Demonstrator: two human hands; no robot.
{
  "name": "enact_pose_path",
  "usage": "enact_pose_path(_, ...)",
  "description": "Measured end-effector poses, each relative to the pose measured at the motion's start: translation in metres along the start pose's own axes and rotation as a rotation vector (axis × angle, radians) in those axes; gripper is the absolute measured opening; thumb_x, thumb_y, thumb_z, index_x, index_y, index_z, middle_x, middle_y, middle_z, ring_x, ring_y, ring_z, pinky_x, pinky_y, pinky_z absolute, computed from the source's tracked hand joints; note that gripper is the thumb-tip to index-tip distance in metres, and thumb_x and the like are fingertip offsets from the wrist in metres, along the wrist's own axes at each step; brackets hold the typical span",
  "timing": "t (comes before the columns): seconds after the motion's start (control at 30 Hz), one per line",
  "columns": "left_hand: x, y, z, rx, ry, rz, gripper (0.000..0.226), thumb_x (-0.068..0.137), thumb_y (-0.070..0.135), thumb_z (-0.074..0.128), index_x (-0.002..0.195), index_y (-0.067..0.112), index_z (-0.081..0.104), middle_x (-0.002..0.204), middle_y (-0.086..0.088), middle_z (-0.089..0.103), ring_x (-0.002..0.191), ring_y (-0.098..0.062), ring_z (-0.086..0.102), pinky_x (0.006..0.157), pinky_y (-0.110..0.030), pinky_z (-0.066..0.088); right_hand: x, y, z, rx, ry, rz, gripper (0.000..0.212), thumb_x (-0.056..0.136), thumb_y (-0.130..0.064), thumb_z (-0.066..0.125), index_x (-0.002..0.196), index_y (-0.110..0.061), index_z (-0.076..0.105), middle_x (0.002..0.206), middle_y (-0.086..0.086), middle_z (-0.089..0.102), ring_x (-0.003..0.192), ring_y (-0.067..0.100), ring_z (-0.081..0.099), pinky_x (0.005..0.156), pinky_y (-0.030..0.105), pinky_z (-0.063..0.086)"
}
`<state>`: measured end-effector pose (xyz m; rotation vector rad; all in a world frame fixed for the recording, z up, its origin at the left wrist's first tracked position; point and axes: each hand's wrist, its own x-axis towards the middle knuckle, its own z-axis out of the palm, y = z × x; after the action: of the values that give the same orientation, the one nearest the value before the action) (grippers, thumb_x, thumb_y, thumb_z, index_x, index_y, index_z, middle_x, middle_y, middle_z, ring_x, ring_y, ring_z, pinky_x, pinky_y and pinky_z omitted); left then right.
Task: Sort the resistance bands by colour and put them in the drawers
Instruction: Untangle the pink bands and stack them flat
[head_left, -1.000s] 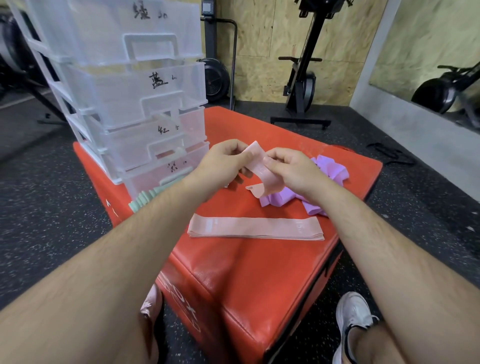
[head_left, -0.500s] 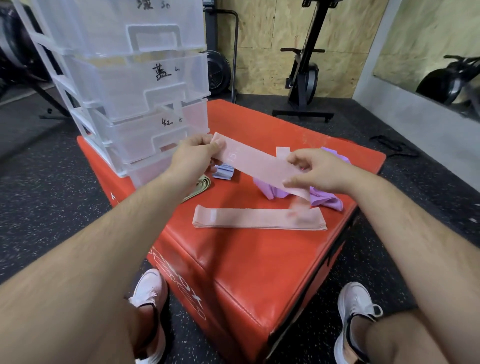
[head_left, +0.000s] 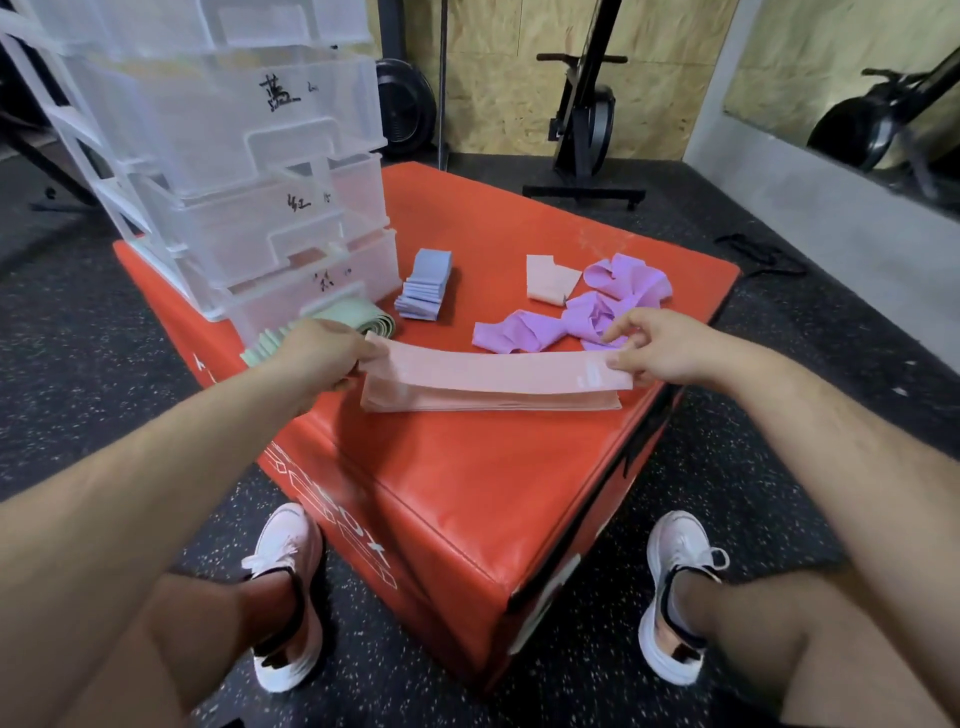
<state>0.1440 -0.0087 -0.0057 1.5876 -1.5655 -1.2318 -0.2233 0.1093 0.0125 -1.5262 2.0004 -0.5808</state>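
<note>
a: gym floor, plywood wall behind, and a red padded box (head_left: 467, 493) for a table. where's the band?
b: the pink band (head_left: 493, 370) is stretched flat between both hands, its long axis running left to right across the near part of the box. it's right over the pink pile (head_left: 488, 402) and lined up with it; i can't tell if they touch
a: so the move is straight down?
b: i'd say so. the pile lies directly under the fingers and runs the same way, so lowering and letting go should do it, if the ends match
a: how are the hands?
b: left hand (head_left: 319, 351) knuckles up, thumb and fingers pinched on the left end. right hand (head_left: 660, 345) pinches the right end with its fingertips, the other fingers lifted and apart. each is at its own end, neither nearer
a: and the drawers?
b: the clear drawers (head_left: 249, 156) stand at the back left of the box, nearer the left hand. purple bands (head_left: 587, 317) lie loose just beyond the right hand
</note>
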Motion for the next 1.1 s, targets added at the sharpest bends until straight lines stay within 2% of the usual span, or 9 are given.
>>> enact_pose_path(0.13,0.000,-0.016,0.011,0.103,0.010,0.031,0.024,0.081,0.014,0.080,0.076,0.012,0.057,0.068,-0.009,0.058,0.053,-0.019,0.053,0.039,-0.019,0.048,0.005,0.007,0.015,-0.198,0.043,-0.032,0.018,0.090,-0.017,0.069,0.107,-0.021,0.065,0.075,-0.004,0.060,0.061,0.011,0.056,0.058,0.026,0.041)
enact_pose_path(0.37,0.005,-0.030,0.014,0.466,0.106,0.134,0.032,0.075,0.035,0.079,0.081,0.009,0.062,0.072,-0.007,0.063,0.065,-0.025,0.060,0.062,-0.037,0.051,0.006,0.010,0.029,-0.374,0.064,-0.194,0.002,0.088,-0.027,0.067,0.086,-0.026,0.066,0.088,-0.006,0.062,0.083,0.018,0.058,0.069,0.029,0.043)
enact_pose_path(0.5,0.006,-0.029,0.011,0.586,0.101,0.475,0.028,0.075,0.030,0.080,0.094,0.019,0.062,0.104,-0.006,0.054,0.098,-0.027,0.054,0.088,-0.036,0.044,0.004,0.009,0.027,-0.516,-0.005,-0.336,0.041,0.073,-0.064,0.060,0.102,-0.037,0.071,0.111,-0.008,0.060,0.109,0.018,0.048,0.097,0.038,0.042)
enact_pose_path(0.6,0.000,-0.028,0.014,0.612,-0.119,0.699,0.040,0.070,0.052,0.070,0.100,0.025,0.070,0.103,0.003,0.060,0.102,-0.020,0.058,0.096,-0.040,0.047,0.003,0.010,0.028,-0.497,-0.049,-0.361,0.033,0.082,-0.047,0.072,0.114,-0.037,0.070,0.117,-0.012,0.063,0.114,0.015,0.051,0.101,0.037,0.042)
enact_pose_path(0.67,-0.002,-0.030,0.019,0.655,-0.194,0.729,0.045,0.070,0.062,0.063,0.101,0.030,0.071,0.101,0.008,0.064,0.098,-0.017,0.060,0.093,-0.042,0.049,0.002,0.010,0.029,-0.492,-0.071,-0.334,0.032,0.087,-0.041,0.072,0.118,-0.037,0.069,0.115,-0.010,0.064,0.112,0.014,0.055,0.099,0.037,0.045)
enact_pose_path(0.8,0.000,-0.030,0.024,0.727,-0.213,0.726,0.026,0.072,0.055,0.066,0.093,0.041,0.071,0.101,0.013,0.060,0.100,-0.014,0.059,0.094,-0.046,0.048,0.001,0.006,0.031,-0.521,-0.059,-0.327,0.031,0.086,-0.042,0.072,0.116,-0.036,0.070,0.111,-0.008,0.065,0.109,0.016,0.054,0.098,0.038,0.045)
enact_pose_path(0.9,0.002,-0.024,0.027,0.801,-0.198,0.709,0.035,0.067,0.071,0.059,0.092,0.046,0.066,0.100,0.017,0.056,0.102,-0.012,0.057,0.095,-0.045,0.047,0.000,-0.003,0.031,-0.472,-0.022,-0.350,0.027,0.086,-0.046,0.065,0.109,-0.035,0.073,0.107,-0.012,0.068,0.104,0.013,0.056,0.095,0.039,0.048)
enact_pose_path(1.0,0.007,-0.012,0.041,0.803,-0.192,0.735,0.039,0.072,0.068,0.061,0.097,0.040,0.069,0.104,0.012,0.060,0.103,-0.014,0.059,0.094,-0.034,0.046,0.008,-0.014,0.033,-0.438,0.050,-0.368,0.022,0.095,-0.034,0.058,0.108,-0.028,0.074,0.103,-0.010,0.069,0.100,0.017,0.056,0.091,0.041,0.048)
enact_pose_path(1.1,0.015,0.013,0.065,0.788,-0.179,0.798,0.052,0.073,0.067,0.055,0.111,0.034,0.068,0.113,0.010,0.063,0.110,-0.015,0.060,0.093,-0.036,0.047,0.030,-0.025,0.035,-0.458,0.161,-0.347,0.026,0.100,-0.027,0.048,0.108,-0.025,0.073,0.099,-0.013,0.066,0.103,0.019,0.052,0.092,0.039,0.044)
